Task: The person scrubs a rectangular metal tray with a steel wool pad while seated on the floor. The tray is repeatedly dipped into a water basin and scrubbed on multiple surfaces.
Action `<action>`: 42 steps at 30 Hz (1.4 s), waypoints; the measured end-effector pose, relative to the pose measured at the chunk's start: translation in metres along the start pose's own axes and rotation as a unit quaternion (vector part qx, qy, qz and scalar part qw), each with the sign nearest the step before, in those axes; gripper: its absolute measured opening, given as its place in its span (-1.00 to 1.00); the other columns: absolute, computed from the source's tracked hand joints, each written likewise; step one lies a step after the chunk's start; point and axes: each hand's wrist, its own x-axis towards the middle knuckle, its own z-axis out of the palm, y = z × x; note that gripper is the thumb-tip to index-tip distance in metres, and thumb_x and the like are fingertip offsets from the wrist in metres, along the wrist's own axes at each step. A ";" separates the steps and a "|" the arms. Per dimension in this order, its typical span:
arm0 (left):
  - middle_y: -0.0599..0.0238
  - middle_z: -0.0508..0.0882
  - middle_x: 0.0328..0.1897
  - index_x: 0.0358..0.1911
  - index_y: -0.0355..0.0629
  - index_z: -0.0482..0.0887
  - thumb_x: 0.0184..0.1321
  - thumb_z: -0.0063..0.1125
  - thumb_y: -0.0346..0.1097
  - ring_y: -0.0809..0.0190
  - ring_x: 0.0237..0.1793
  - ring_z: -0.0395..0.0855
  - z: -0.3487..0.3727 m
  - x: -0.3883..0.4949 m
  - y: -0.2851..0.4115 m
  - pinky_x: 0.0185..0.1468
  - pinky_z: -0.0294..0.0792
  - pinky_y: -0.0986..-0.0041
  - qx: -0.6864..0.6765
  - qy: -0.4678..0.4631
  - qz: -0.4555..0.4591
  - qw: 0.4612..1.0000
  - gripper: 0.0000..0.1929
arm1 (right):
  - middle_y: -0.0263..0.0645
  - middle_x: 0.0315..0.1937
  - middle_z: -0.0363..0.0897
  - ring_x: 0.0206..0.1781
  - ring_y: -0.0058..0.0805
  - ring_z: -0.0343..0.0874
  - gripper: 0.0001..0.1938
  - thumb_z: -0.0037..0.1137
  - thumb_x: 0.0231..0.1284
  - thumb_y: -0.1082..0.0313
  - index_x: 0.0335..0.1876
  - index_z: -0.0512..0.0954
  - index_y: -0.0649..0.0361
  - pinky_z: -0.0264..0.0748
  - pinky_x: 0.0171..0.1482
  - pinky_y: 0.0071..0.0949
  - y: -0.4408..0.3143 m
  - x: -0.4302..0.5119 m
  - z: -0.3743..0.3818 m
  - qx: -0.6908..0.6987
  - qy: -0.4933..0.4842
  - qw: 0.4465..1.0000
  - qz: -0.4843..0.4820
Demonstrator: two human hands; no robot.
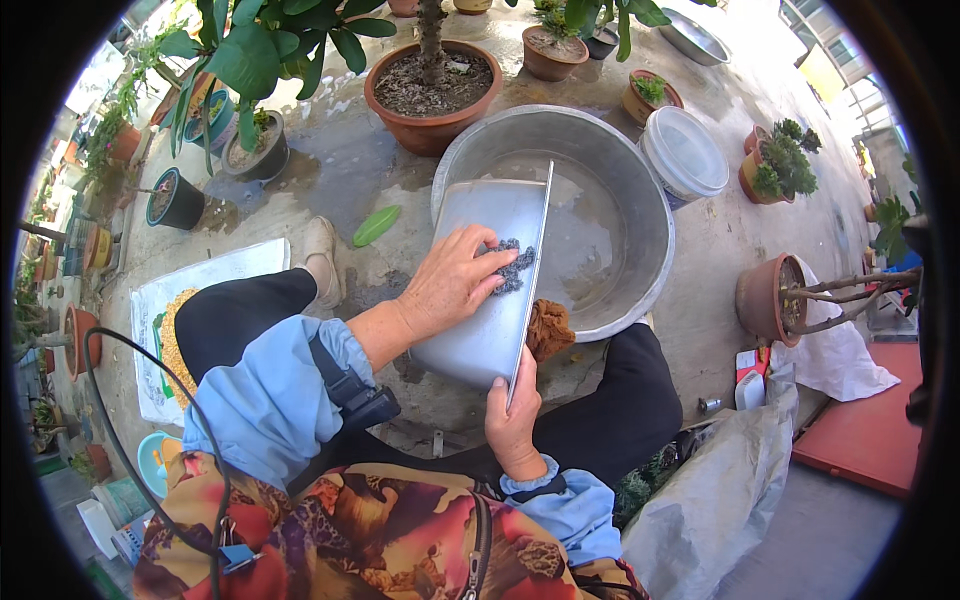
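My left hand [450, 281] presses a dark metal scouring pad [514, 266] against the outer side of a stainless steel pan [469, 345]. The pan is tipped on its side, and its flat rim stands nearly upright. My right hand [516, 412] grips that rim at the near end, thumb on one side and fingers on the other. Behind the pan is a large round metal basin [660, 255] with shallow water in it; the pan hides its left part. A crumpled brown cloth [551, 330] lies at the basin's near rim, close beyond my right hand.
A large potted plant [435, 139] stands behind the basin, and a lidded white plastic bucket [686, 154] touches its right side. At left, a white sheet [247, 262] bears yellow grains [176, 337]. A green leaf [376, 226] lies on the wet concrete floor. A black cable [142, 356] loops by my left sleeve.
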 end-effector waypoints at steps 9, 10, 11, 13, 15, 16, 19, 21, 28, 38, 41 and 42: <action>0.17 0.54 -0.03 0.04 -0.16 0.72 0.23 0.23 -0.38 0.00 0.02 0.51 -0.004 0.069 -0.031 0.12 0.39 0.24 0.061 0.039 -0.048 0.996 -0.70 | 0.18 0.00 0.56 0.03 0.08 0.66 -0.39 -0.12 0.19 0.54 0.43 0.21 0.35 0.55 0.07 -0.25 0.001 -0.008 0.001 -0.005 -0.006 1.000 0.015; 0.16 0.54 -0.01 0.04 -0.16 0.71 0.21 0.24 -0.38 0.00 0.03 0.51 -0.002 0.066 -0.028 0.13 0.39 0.23 0.047 0.039 -0.033 0.998 -0.69 | 0.17 0.02 0.56 0.05 0.02 0.65 -0.40 -0.13 0.20 0.52 0.42 0.22 0.37 0.52 0.11 -0.27 0.002 -0.008 0.001 -0.002 -0.008 1.000 0.021; 0.16 0.54 0.00 0.06 -0.15 0.70 0.19 0.25 -0.39 0.00 0.03 0.52 -0.001 0.057 -0.022 0.14 0.39 0.23 0.046 0.047 -0.001 0.998 -0.67 | 0.15 0.04 0.56 0.07 -0.03 0.64 -0.41 -0.14 0.21 0.51 0.42 0.22 0.38 0.50 0.14 -0.29 0.003 -0.007 0.001 0.008 -0.014 1.000 0.015; 0.16 0.53 0.02 0.08 -0.14 0.68 0.16 0.28 -0.39 0.01 0.03 0.52 0.003 0.025 -0.007 0.14 0.39 0.23 0.046 0.026 0.020 0.998 -0.63 | 0.19 -0.01 0.56 0.03 0.07 0.66 -0.40 -0.14 0.18 0.54 0.42 0.22 0.36 0.54 0.08 -0.25 0.004 -0.007 0.001 0.019 -0.011 1.000 0.013; 0.16 0.53 0.08 0.11 -0.14 0.67 0.13 0.30 -0.40 0.00 0.07 0.52 0.003 -0.011 0.008 0.15 0.38 0.22 0.044 0.014 0.010 0.999 -0.59 | 0.21 -0.03 0.57 0.01 0.12 0.67 -0.39 -0.13 0.17 0.56 0.42 0.21 0.35 0.56 0.06 -0.23 0.004 -0.009 0.002 0.020 -0.015 1.000 0.007; 0.16 0.53 0.11 0.12 -0.14 0.66 0.11 0.30 -0.40 0.00 0.09 0.51 0.002 -0.022 0.012 0.15 0.38 0.21 0.039 0.016 0.019 0.999 -0.57 | 0.20 -0.03 0.57 0.01 0.12 0.67 -0.39 -0.13 0.17 0.56 0.42 0.21 0.35 0.56 0.06 -0.23 0.005 -0.011 0.003 0.014 -0.016 1.000 0.005; 0.16 0.52 0.20 0.14 -0.14 0.64 0.10 0.31 -0.41 -0.02 0.16 0.49 -0.004 -0.028 0.015 0.19 0.35 0.19 0.057 0.025 0.054 0.997 -0.54 | 0.20 -0.04 0.57 0.00 0.12 0.67 -0.38 -0.11 0.17 0.53 0.42 0.21 0.35 0.55 0.06 -0.24 0.003 -0.013 0.003 0.002 -0.026 1.000 0.012; 0.18 0.53 0.24 0.11 -0.16 0.65 0.15 0.27 -0.39 -0.01 0.23 0.47 -0.004 -0.005 0.007 0.23 0.31 0.18 0.083 0.033 0.038 0.995 -0.60 | 0.19 -0.05 0.57 0.00 0.12 0.67 -0.38 -0.10 0.17 0.51 0.42 0.21 0.35 0.56 0.06 -0.24 0.002 -0.013 0.003 0.028 -0.021 0.999 0.031; 0.20 0.54 0.23 0.09 -0.19 0.64 0.21 0.20 -0.37 -0.01 0.25 0.45 0.004 0.045 -0.031 0.25 0.31 0.17 0.088 0.082 -0.016 0.993 -0.65 | 0.19 -0.08 0.58 -0.03 0.11 0.68 -0.39 -0.09 0.19 0.51 0.42 0.20 0.36 0.56 0.03 -0.24 0.001 -0.011 0.002 -0.014 -0.023 1.000 0.010; 0.12 0.50 0.28 0.17 -0.21 0.59 0.22 0.20 -0.37 -0.04 0.26 0.45 -0.021 -0.066 -0.019 0.28 0.31 0.19 0.089 0.063 -0.070 0.992 -0.59 | 0.17 -0.07 0.58 -0.04 0.04 0.68 -0.42 -0.10 0.20 0.50 0.39 0.24 0.38 0.55 0.01 -0.28 0.008 -0.016 0.003 -0.006 -0.032 0.999 0.004; 0.07 0.53 0.19 0.14 -0.26 0.60 0.28 0.16 -0.35 -0.08 0.17 0.50 -0.014 -0.012 -0.063 0.21 0.37 0.20 0.037 0.119 -0.138 0.983 -0.63 | 0.16 -0.08 0.58 -0.06 0.03 0.68 -0.42 -0.11 0.20 0.50 0.39 0.24 0.39 0.55 0.01 -0.28 0.007 -0.015 0.001 -0.034 -0.023 0.999 -0.005; 0.06 0.53 0.17 0.14 -0.27 0.60 0.29 0.15 -0.35 -0.09 0.15 0.51 -0.011 0.001 -0.075 0.19 0.38 0.20 0.011 0.134 -0.125 0.983 -0.64 | 0.16 -0.08 0.57 -0.06 0.03 0.68 -0.42 -0.11 0.20 0.49 0.40 0.24 0.39 0.55 0.01 -0.28 0.006 -0.014 0.000 -0.031 -0.026 0.999 0.001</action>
